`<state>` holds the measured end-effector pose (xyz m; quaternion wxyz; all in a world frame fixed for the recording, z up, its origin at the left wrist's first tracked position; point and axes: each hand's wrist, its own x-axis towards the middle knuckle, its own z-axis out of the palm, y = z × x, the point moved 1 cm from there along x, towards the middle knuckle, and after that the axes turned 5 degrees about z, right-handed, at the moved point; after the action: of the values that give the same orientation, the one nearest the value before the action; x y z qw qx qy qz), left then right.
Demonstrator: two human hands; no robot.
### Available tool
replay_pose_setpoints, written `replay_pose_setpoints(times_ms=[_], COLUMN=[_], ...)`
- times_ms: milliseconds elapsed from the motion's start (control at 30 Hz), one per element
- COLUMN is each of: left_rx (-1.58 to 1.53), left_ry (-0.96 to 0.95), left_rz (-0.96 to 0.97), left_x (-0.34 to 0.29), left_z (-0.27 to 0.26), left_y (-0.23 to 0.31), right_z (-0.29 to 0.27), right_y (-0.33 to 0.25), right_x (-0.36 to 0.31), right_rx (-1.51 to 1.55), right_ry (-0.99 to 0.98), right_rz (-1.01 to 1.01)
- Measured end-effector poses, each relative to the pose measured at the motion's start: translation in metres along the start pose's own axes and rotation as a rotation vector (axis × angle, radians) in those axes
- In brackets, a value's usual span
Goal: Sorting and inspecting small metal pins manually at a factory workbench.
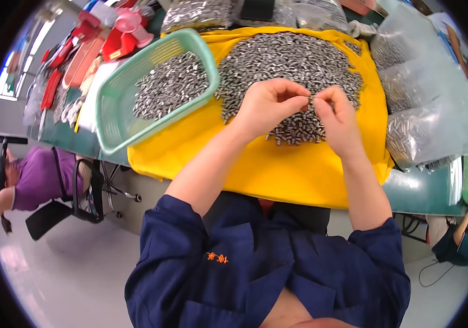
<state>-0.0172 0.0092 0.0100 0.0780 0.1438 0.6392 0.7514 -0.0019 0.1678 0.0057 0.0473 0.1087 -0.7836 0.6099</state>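
Observation:
A large heap of small grey metal pieces [294, 60] lies on a yellow cloth [294, 169] spread over the table. My left hand [269, 106] and my right hand [338, 117] meet just above the near edge of the heap, fingertips pinched together on a tiny metal piece [310, 100] between them. A mint-green plastic basket [114, 117] tilts at the left of the cloth, holding more of the same metal pieces [171, 87].
Clear plastic bags of metal pieces [428, 104] lie along the right side. Red and pink plastic items [111, 33] crowd the far left of the green table [425, 194]. A person in purple [37, 180] sits at lower left; another person [463, 240] is at lower right.

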Motion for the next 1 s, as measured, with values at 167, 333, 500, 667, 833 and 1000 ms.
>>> replay_pose_setpoints(times_ms=[167,333,500,667,833,1000], left_rx=[0.83,1.515,1.392,1.213,1.197,1.162], left_ry=[0.416,0.48,0.328,-0.276,-0.265,-0.238], left_rz=[0.463,0.119,0.467,0.316,0.277,0.273], left_x=[-0.014,-0.037,-0.017,-0.008,0.018,0.015], left_z=[-0.066,-0.13,-0.088,-0.013,-0.013,-0.009], left_y=[0.04,0.068,0.061,0.009,-0.007,-0.008], right_z=[-0.011,-0.004,-0.012,-0.012,-0.01,-0.01], right_y=[0.005,0.001,0.003,0.002,-0.002,-0.001], right_x=[0.005,0.007,0.008,0.008,0.008,0.008], right_rx=[0.429,0.3,0.34,0.339,0.312,0.225], right_ry=[-0.06,-0.012,0.024,0.034,0.012,0.024], right_rz=[0.173,0.097,0.096,0.083,0.116,0.084])
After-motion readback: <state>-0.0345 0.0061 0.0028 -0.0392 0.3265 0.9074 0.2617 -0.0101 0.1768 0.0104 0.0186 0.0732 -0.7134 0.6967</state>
